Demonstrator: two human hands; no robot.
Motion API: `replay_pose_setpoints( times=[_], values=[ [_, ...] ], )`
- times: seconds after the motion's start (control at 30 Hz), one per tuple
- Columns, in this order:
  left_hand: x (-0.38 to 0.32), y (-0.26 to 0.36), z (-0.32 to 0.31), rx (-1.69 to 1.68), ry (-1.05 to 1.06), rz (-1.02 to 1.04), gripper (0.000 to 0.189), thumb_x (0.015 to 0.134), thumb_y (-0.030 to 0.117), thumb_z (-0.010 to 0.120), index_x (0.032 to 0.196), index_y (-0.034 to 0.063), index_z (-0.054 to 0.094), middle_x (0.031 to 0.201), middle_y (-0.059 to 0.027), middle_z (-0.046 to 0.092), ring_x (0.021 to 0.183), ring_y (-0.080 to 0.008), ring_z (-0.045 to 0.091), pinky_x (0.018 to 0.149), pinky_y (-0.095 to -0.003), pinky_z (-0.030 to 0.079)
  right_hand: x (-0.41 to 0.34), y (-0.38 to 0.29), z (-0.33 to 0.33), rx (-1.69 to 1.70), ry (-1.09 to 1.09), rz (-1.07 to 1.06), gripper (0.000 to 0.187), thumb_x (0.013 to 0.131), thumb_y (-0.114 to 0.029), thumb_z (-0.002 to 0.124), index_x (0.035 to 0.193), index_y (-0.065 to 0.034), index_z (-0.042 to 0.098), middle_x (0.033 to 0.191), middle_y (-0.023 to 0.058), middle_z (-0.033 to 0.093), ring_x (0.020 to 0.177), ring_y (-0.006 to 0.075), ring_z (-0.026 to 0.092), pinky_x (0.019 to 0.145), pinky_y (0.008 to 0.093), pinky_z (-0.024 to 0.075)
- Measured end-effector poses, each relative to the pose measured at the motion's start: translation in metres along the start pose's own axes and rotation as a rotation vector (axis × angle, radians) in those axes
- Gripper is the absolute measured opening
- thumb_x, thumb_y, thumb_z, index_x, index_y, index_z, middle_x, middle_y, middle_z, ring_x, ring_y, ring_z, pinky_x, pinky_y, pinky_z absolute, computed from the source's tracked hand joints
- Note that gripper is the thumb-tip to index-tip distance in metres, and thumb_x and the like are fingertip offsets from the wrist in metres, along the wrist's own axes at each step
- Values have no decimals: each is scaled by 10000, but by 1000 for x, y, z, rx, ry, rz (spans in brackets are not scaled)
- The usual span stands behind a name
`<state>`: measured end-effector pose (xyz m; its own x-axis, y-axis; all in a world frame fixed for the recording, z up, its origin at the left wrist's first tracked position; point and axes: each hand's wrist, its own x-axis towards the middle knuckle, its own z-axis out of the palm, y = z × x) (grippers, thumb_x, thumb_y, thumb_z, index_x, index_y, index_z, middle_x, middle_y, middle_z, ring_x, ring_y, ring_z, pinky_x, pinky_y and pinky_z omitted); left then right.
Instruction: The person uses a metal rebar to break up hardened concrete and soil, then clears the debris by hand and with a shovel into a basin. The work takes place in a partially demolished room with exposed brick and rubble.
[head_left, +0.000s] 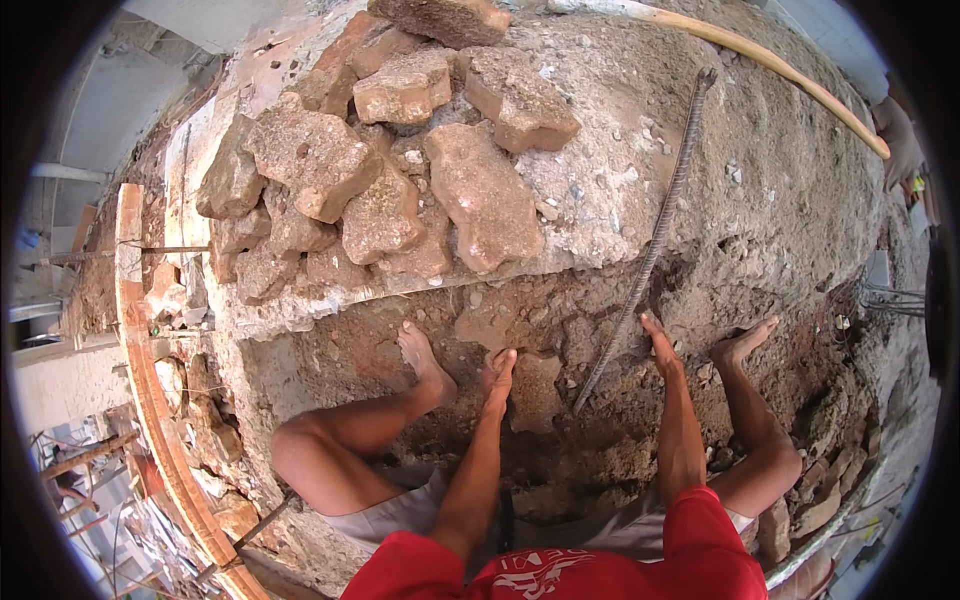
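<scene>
Beside a brown interlocking paver block (535, 391) in the trench, my left hand (497, 371) has its fingers curled and its thumb against the block's left edge. Whether it grips the block is unclear. My right hand (661, 341) is seen edge-on, just right of a ribbed steel bar (660, 221), apparently apart from it. That bar leans from the trench over the rubble bank. Another paver block (484, 319) lies flat in the dirt beyond my left hand. My bare left foot (420, 351) and right foot (742, 341) stand on either side of my hands.
A heap of rough paver blocks (390, 169) sits on the bank ahead, at its left. A wooden tool handle (750, 49) curves across the upper right, near another person's hand (892, 135). Along the left runs a wooden plank (146, 360), with steel rods crossing it.
</scene>
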<state>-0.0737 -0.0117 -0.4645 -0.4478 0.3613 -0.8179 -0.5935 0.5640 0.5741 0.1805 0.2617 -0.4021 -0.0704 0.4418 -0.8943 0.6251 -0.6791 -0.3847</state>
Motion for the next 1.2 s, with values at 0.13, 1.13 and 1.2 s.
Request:
replay_pose_setpoints(
  times=[0.13,1.13,1.2],
  values=[
    [-16,-1,16,209,3,44,995,776,607,789,1503,58,388,1536,-188,402,1430,-348,371,1154,-507,341,8,3,3,3,-14,-49,1166,778,-871,469,1624,-164,91,1680,137,52,1540,372,29,1197,627,126],
    [-24,-7,-16,137,49,-132,732,826,497,790,1381,76,564,1380,-128,600,1272,-293,564,1066,-454,438,-114,-15,-9,-328,766,-439,883,603,-440,861,1236,80,532,1077,275,660,996,395,651,844,495,505],
    [-20,-9,-26,13,101,-222,751,845,489,770,1421,77,519,1413,-132,569,1314,-302,523,1080,-481,409,-147,-28,-17,-321,874,-537,771,591,-392,863,1112,64,522,962,271,658,891,432,641,795,508,480]
  ],
)
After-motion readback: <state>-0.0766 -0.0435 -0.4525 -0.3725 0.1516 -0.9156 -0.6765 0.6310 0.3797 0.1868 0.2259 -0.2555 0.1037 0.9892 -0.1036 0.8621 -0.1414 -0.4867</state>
